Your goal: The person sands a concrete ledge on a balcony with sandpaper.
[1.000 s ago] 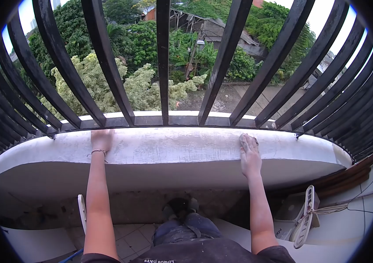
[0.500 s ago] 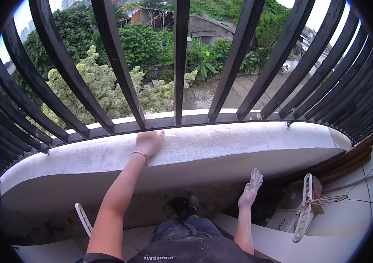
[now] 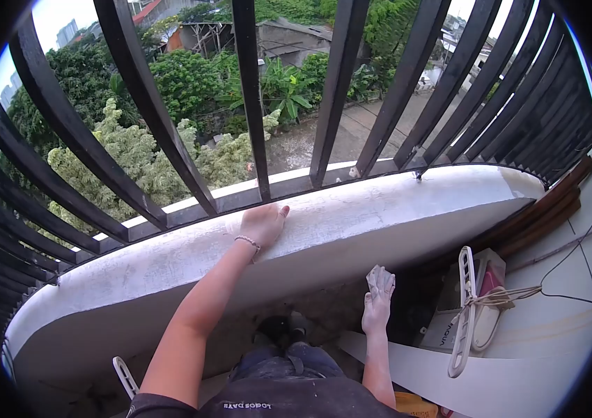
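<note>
My left hand [image 3: 262, 226] rests on the top of the white curved ledge [image 3: 352, 207], close under the bottom rail of the black railing [image 3: 249, 90]. Its thumb sticks out to the right; the other fingers are mostly hidden, and whether anything lies under the palm I cannot make out. A braided bracelet [image 3: 248, 241] circles that wrist. Coated in pale dust, my right hand [image 3: 378, 301] hangs in front of the ledge's inner wall, fingers stretched out, holding nothing visible. The ledge surface looks chalky and patchy.
To the right, a white slotted plastic piece [image 3: 462, 313] with cord tied round it stands by a box [image 3: 442, 327]. Long brown boards [image 3: 554, 209] lie along the far right wall. Another slotted piece [image 3: 125, 376] shows at lower left. Trees and roofs lie beyond the bars.
The view has turned, shifting railing and box leftward in it. My left hand has slid rightward along the ledge, and its fingertips no longer show beyond the rail. My right hand stays raised and empty.
</note>
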The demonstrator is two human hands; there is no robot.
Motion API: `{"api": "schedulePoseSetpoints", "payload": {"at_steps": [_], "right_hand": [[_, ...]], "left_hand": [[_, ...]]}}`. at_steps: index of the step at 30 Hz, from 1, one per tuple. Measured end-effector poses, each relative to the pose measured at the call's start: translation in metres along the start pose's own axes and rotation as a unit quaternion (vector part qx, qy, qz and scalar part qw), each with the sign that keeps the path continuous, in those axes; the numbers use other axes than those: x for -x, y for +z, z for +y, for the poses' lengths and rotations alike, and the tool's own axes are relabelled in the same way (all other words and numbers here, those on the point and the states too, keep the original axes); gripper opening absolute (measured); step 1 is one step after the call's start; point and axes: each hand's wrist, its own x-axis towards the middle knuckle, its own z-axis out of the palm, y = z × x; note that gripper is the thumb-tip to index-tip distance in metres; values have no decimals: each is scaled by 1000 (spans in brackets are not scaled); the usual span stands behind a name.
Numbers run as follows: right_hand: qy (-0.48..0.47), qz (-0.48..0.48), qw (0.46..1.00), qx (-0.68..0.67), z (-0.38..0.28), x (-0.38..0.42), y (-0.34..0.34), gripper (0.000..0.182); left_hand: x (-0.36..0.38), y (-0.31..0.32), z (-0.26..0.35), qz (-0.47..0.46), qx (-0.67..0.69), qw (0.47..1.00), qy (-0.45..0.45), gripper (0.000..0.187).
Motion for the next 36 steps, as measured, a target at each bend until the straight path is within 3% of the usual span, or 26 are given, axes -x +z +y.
{"api": "schedulePoseSetpoints", "payload": {"at_steps": [2, 6, 9, 12, 15, 19, 22, 28, 36], "right_hand": [[9, -5, 1000, 2, 11, 5, -6, 57], [22, 0, 1000, -5, 36, 6, -15, 56], [40, 3, 999, -6, 51, 7, -21, 53], [59, 11, 998, 4, 60, 9, -27, 46], [81, 6, 997, -4, 69, 13, -34, 46], [108, 3, 994, -8, 82, 21, -39, 46], [123, 6, 992, -15, 90, 27, -42, 47], [158, 37, 985, -60, 100, 43, -40, 49], [153, 37, 984, -81, 101, 49, -43, 54]], "left_hand": [[-10, 0, 23, -23, 9, 1000, 7, 58], [-35, 31, 53, 47, 42, 996, 68, 59], [-52, 43, 80, 39, 51, 993, 98, 61], [-73, 72, 100, 111, 34, 983, 141, 64], [-85, 75, 125, 64, 25, 988, 140, 69], [-101, 85, 155, 70, 39, 984, 159, 71], [-114, 79, 180, -35, 25, 985, 167, 78], [-124, 99, 211, -8, -3, 970, 241, 83], [-78, 122, 269, -12, 30, 949, 314, 89]]}}
